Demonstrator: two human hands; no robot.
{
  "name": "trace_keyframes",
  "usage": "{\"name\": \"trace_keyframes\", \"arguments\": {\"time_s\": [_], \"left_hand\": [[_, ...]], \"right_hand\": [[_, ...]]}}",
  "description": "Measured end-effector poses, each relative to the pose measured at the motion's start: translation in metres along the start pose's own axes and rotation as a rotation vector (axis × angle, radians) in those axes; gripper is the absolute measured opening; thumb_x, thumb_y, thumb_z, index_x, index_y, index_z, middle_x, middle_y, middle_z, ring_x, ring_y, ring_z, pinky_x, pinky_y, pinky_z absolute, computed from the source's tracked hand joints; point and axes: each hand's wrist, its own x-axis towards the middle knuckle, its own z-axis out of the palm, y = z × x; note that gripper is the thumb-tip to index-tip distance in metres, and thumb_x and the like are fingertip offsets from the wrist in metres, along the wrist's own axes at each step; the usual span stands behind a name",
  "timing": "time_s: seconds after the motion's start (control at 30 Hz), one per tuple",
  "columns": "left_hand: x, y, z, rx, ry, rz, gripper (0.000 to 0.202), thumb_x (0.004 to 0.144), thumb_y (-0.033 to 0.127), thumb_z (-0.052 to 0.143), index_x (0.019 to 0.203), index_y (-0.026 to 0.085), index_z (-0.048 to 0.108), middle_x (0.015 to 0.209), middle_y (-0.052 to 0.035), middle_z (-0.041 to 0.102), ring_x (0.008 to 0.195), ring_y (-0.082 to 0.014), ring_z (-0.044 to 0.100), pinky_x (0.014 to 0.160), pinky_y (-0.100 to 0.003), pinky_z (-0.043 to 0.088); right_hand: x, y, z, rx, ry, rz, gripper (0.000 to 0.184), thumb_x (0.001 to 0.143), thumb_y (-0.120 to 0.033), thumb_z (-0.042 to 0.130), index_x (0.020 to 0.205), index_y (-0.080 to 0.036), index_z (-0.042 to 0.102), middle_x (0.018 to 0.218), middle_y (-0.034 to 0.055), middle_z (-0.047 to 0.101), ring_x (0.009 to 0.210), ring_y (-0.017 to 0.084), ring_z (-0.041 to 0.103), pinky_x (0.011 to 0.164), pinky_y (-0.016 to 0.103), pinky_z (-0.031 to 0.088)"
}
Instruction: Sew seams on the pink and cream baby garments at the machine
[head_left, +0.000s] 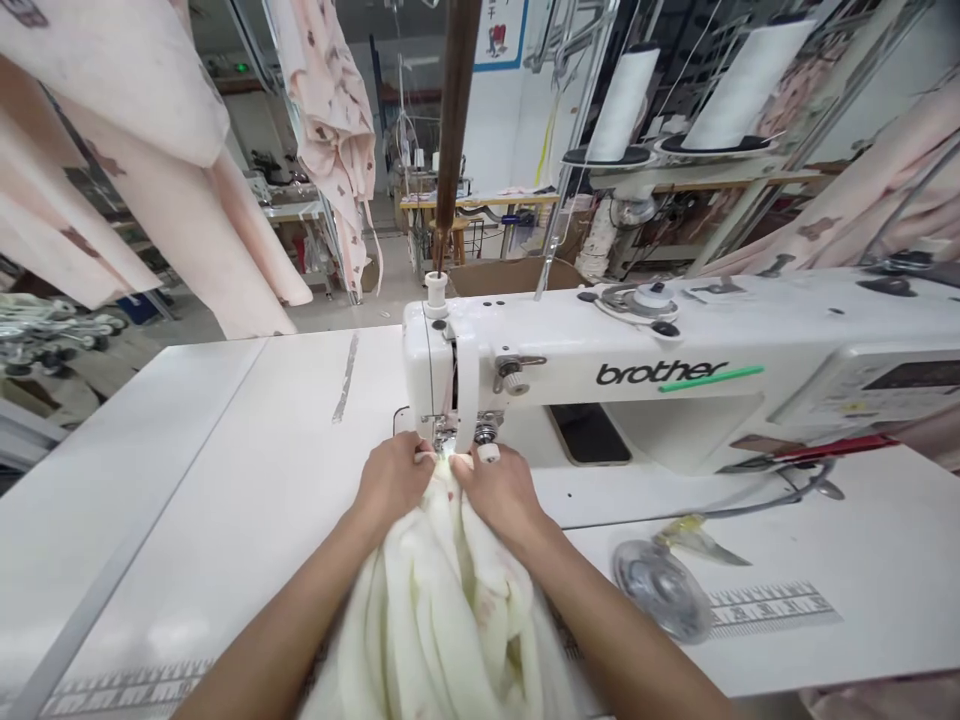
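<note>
A pale cream fabric point(427, 590) hangs in folds between my forearms and runs up to the needle area of a white sewing machine point(540, 350). My left hand point(396, 478) is closed on the fabric's edge, just left of the presser foot point(445, 436). On the other side, my right hand point(501, 490) pinches the same fabric close to the foot, its thumb on the cloth. The machine head hides some of the right fingers. Light from the machine falls on the cloth at the needle.
A phone point(590, 434) lies under the machine arm. To the right are a clear round container point(661, 590), yellow-handled snips point(701, 540) and a ruler strip point(776, 608). White thread cones point(624, 105) stand behind. Pink printed garments point(326, 110) hang at the back left.
</note>
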Motion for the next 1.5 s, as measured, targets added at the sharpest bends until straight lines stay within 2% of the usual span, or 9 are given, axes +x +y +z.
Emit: {"name": "trace_keyframes", "arguments": {"time_s": [0.37,0.67,0.97,1.17,1.5], "left_hand": [[0.001,0.001,0.001,0.052,0.024,0.013,0.012,0.079,0.021,0.042,0.08,0.018,0.055,0.08,-0.0083,0.065,0.081,-0.0255,0.061,0.062,-0.029,0.037],[0.004,-0.003,0.006,0.074,0.062,0.029,0.011,0.08,0.022,0.045,0.078,0.018,0.055,0.082,-0.0079,0.063,0.086,-0.0242,0.062,0.067,-0.029,0.039],[0.006,-0.004,0.009,0.103,0.102,0.036,0.014,0.083,0.025,0.044,0.079,0.017,0.055,0.086,-0.0091,0.064,0.087,-0.0226,0.062,0.067,-0.027,0.041],[0.008,-0.003,0.008,0.089,0.119,0.077,0.015,0.084,0.023,0.043,0.086,0.016,0.056,0.097,-0.012,0.063,0.089,-0.0256,0.061,0.07,-0.03,0.041],[0.006,-0.004,0.005,0.03,0.109,0.117,0.018,0.084,0.022,0.043,0.094,0.017,0.057,0.101,-0.0088,0.063,0.093,-0.023,0.06,0.073,-0.028,0.041]], "right_hand": [[0.001,-0.003,0.0,-0.032,0.043,-0.001,0.021,0.084,-0.021,0.049,0.065,-0.019,0.059,0.055,0.0,0.056,0.054,0.015,0.052,0.05,0.025,0.025],[0.004,-0.001,0.008,-0.052,0.076,-0.035,0.019,0.084,-0.019,0.049,0.07,-0.017,0.062,0.07,0.0048,0.064,0.069,0.019,0.058,0.056,0.026,0.028],[0.006,-0.002,0.009,-0.054,0.078,-0.03,0.021,0.087,-0.024,0.047,0.073,-0.016,0.061,0.071,0.0067,0.064,0.068,0.019,0.058,0.055,0.026,0.032],[0.005,-0.003,0.008,-0.073,0.058,-0.061,0.022,0.087,-0.02,0.045,0.073,-0.016,0.061,0.072,0.0076,0.063,0.069,0.018,0.058,0.055,0.025,0.032],[0.007,-0.004,0.008,-0.008,0.068,-0.058,0.021,0.085,-0.015,0.043,0.076,-0.016,0.062,0.074,0.0076,0.065,0.066,0.019,0.058,0.053,0.027,0.029]]}}
